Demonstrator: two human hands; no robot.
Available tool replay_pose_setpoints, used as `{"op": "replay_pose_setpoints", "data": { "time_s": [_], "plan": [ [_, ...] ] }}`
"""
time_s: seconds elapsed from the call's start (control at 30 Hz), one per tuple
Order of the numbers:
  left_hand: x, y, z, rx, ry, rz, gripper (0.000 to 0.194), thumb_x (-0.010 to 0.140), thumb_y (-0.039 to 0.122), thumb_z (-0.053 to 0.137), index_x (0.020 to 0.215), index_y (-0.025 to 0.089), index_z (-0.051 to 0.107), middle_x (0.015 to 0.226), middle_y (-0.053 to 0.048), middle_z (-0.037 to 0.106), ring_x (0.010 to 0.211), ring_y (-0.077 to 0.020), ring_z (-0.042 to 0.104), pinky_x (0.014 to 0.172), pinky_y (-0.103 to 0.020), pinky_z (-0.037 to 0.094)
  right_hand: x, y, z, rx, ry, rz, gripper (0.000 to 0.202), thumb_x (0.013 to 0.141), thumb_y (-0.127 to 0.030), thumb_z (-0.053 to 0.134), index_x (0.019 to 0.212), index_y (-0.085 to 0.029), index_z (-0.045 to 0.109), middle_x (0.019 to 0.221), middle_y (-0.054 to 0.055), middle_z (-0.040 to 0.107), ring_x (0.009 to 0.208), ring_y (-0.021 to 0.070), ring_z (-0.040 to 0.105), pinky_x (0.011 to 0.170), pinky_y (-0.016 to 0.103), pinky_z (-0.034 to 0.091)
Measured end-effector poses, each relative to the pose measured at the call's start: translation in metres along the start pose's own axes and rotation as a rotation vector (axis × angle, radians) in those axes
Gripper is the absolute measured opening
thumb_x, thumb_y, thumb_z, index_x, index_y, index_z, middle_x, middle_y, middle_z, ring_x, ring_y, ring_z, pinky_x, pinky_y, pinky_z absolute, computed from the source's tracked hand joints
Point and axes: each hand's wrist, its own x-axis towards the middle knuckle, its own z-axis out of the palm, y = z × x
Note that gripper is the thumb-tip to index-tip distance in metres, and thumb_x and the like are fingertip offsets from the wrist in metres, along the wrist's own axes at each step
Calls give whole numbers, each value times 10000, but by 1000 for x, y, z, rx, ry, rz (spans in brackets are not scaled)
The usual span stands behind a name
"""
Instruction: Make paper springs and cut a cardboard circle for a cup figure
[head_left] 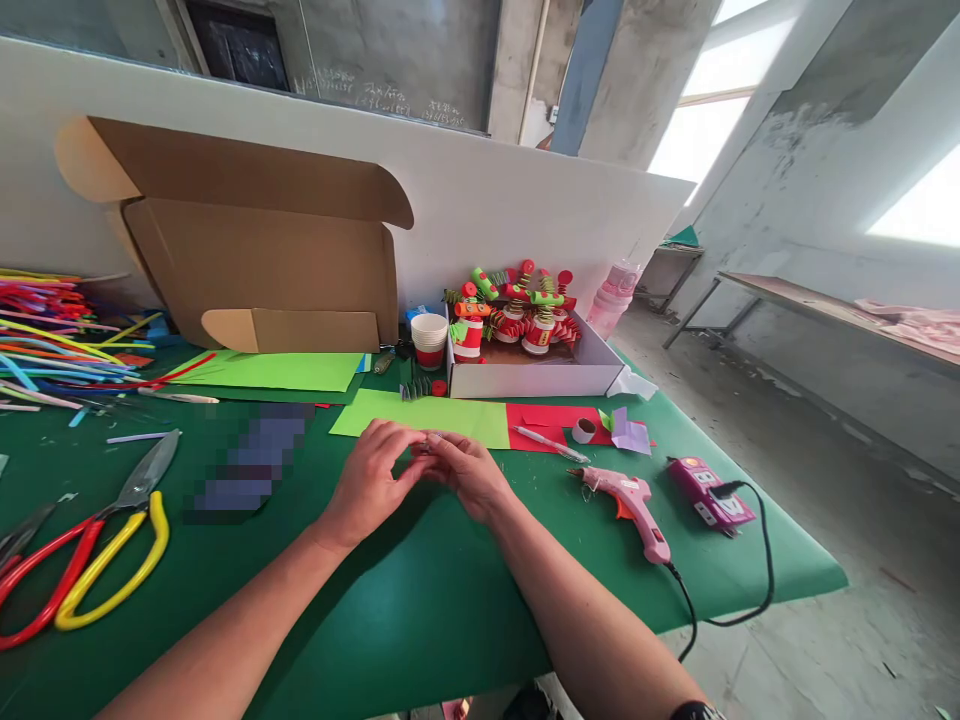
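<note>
My left hand (375,480) and my right hand (469,470) meet above the green tabletop, fingertips pinched together. Whatever sits between them is too small and too covered to name. Just behind my hands lies a sheet of light green paper (420,415), with red paper (544,425) at its right end. A pen (551,443), a small cardboard ring (583,431) and a piece of purple paper (631,432) rest on or beside the red paper. To the right of my right hand lies a pink glue gun (630,505).
Large scissors (124,530) lie at left, near a pile of coloured pipe cleaners (52,340). An open brown box (270,260) stands behind. A white tray (532,380) holds several red and green figures, beside stacked paper cups (430,335). A power strip (709,492) with a cord sits at right.
</note>
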Motion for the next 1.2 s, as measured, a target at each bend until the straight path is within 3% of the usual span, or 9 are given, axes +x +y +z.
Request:
{"op": "replay_pose_setpoints", "data": {
  "time_s": [0.07, 0.13, 0.3, 0.67, 1.2],
  "plan": [
    [0, -5, -1, -74, -24, -56, 260, 911, 317, 598, 1145, 203, 583, 1063, -74, 646, 1008, -232, 575, 868, -388, 506, -1, -5, -3, -53, -6, 1, 537, 519, -490, 897, 890, -142, 724, 735, 14, 722, 633, 108, 674, 716, 247, 537],
    [-1, -9, -2, -122, -59, -92, 307, 913, 341, 591, 1198, 226, 589, 1116, -73, 637, 1063, -238, 575, 901, -404, 507, -3, -9, -4, -106, -34, 12, 567, 500, -476, 911, 917, -146, 712, 717, 6, 719, 636, 124, 687, 731, 271, 543],
    [-2, -11, -2, -169, -101, -61, 203, 913, 258, 581, 1094, 258, 674, 989, -34, 670, 956, -207, 586, 843, -360, 517, -4, -10, -5, -186, -76, 64, 521, 491, -487, 915, 812, -142, 691, 647, -9, 696, 614, 124, 675, 731, 286, 542],
    [-1, -6, -3, -156, -71, -12, 144, 914, 217, 572, 1019, 222, 670, 928, -37, 687, 898, -196, 581, 795, -339, 518, -5, -11, -6, -203, -81, 99, 539, 462, -533, 908, 783, -133, 742, 661, 18, 710, 636, 138, 683, 743, 294, 543],
    [-2, -3, -3, -154, -76, -6, 190, 912, 206, 566, 1079, 226, 655, 976, -45, 692, 936, -204, 584, 838, -368, 523, -5, -11, -7, -186, -84, 117, 519, 492, -503, 908, 812, -123, 756, 690, 28, 722, 649, 146, 688, 839, 354, 544]
  ]
}}
